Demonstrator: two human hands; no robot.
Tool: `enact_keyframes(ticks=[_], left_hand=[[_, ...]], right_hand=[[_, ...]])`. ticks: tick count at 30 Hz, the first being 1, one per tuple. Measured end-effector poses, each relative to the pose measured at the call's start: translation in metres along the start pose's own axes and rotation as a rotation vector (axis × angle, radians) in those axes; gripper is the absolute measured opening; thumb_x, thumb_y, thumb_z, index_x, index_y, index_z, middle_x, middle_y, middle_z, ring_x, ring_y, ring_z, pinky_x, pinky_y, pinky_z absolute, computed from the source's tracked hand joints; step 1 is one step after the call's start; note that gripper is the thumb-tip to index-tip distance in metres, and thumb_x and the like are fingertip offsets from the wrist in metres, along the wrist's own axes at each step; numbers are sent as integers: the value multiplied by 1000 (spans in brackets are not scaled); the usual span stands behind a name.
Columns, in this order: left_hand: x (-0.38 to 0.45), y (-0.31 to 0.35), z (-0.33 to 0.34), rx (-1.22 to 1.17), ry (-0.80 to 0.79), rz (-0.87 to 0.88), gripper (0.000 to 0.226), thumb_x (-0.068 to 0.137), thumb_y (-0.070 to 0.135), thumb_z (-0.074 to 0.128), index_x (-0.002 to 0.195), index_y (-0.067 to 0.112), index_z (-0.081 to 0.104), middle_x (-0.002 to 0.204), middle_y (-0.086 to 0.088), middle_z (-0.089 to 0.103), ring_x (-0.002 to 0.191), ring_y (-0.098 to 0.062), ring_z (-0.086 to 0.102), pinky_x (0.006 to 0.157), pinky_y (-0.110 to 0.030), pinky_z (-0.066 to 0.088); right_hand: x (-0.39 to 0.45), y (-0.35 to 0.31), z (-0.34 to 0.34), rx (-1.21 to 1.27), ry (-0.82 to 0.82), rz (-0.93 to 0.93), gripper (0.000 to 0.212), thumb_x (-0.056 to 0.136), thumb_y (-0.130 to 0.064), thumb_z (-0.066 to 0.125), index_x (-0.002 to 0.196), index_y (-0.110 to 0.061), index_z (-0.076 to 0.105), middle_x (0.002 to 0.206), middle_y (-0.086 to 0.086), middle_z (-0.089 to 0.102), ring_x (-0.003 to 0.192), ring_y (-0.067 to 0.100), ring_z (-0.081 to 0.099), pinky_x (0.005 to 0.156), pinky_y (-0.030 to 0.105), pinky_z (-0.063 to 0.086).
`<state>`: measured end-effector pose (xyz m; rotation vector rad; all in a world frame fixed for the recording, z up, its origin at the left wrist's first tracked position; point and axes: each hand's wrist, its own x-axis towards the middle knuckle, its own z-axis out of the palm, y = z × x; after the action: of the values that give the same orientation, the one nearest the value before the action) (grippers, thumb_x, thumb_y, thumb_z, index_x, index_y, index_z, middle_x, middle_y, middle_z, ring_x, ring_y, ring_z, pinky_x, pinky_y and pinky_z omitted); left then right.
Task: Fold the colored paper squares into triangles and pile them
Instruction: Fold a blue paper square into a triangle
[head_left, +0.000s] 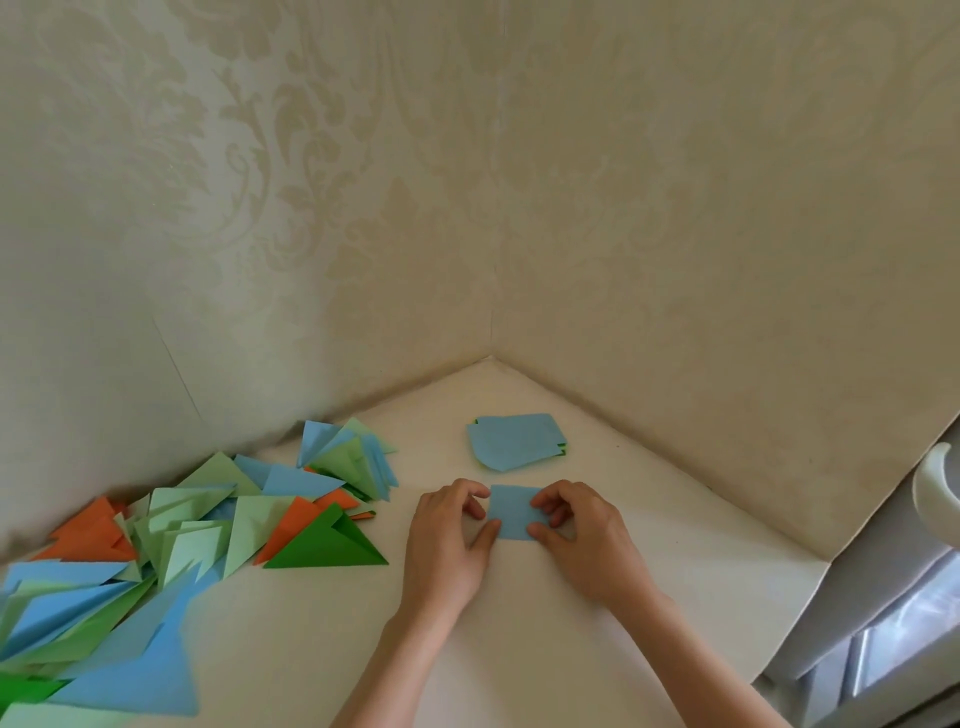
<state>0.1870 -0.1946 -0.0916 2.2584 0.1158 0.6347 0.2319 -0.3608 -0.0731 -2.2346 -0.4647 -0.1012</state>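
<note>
No writing readable anywhere, blue paper square (516, 513) lay flat on the cream worktop (597, 649) between my hands, left hand (448, 540) pinching its left edge, right hand (582, 535) pinching its right edge, unfolded stack (514, 441) just behind, folded triangles (208, 525) piled at left.

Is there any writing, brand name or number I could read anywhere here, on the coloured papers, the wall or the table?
None: no readable text shows anywhere in this view.
The light blue paper square held by both hands is plain.
The stack of unfolded blue squares shows no print.
The pile of folded blue, green and orange triangles is unmarked.
The cream damask wallpaper bears only a floral pattern.
</note>
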Motion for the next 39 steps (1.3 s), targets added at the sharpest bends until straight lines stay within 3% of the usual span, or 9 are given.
enact_keyframes(ticks=[7,13,15,18,24,29,31,34,39], left_hand=[[-2,15,-3,24,-24,96,28,79,1,66,93,25,66,91,17,60,90,-4,49,81,-5,34],[-19,24,4,82,-96,140,25,85,14,64,110,16,64,101,4,63,97,-15,54,85,-27,45],[-20,24,0,88,-82,169,27,82,16,68,108,16,65,99,4,64,96,-15,56,84,-23,43],[-20,21,-9,97,-86,158,37,78,31,74,111,19,63,98,10,62,95,-9,54,83,-13,39],[-21,12,-24,143,-145,157,56,72,56,71,116,25,58,102,13,57,98,-3,51,84,-13,39],[-21,6,-29,142,-116,184,35,80,35,71,110,23,61,100,13,60,95,-7,56,81,-13,39],[-20,3,-33,150,-124,204,24,81,24,69,105,24,63,99,14,61,96,-9,57,83,-18,42],[-17,-1,-37,165,-133,211,18,80,16,70,96,25,68,94,13,65,94,-8,58,84,-25,44],[-16,-10,-39,101,-80,64,28,80,-1,66,96,22,69,86,14,55,87,-10,59,81,-15,42]], right_hand=[[-3,-4,0,16,10,31,24,79,-13,74,89,-28,58,91,-7,58,81,1,54,71,3,37],[-1,-8,-4,-7,-2,74,17,87,-16,64,102,-23,63,100,-6,57,81,-1,53,69,1,37],[3,-9,-9,11,60,114,24,91,-11,55,113,-19,61,107,-1,57,87,6,54,70,5,39],[0,-11,-11,-75,2,133,37,91,-3,44,124,-17,54,115,4,56,104,17,53,86,22,42],[-14,-19,-6,-145,-145,50,46,81,-1,48,117,-26,62,107,-8,60,101,11,54,88,18,42],[-23,-24,-5,-93,-120,-23,31,80,-7,62,103,-26,71,90,-14,59,83,1,55,73,3,38],[-20,-23,-6,-117,-102,-74,28,79,-19,71,104,-32,70,92,-15,56,84,2,53,74,7,39],[-13,-20,-4,-258,-110,-134,33,83,-42,68,115,-39,66,102,-13,46,97,7,46,89,20,39],[-11,-14,3,-257,-123,-161,25,88,-50,58,108,-39,70,98,-16,46,96,6,45,90,27,39]])
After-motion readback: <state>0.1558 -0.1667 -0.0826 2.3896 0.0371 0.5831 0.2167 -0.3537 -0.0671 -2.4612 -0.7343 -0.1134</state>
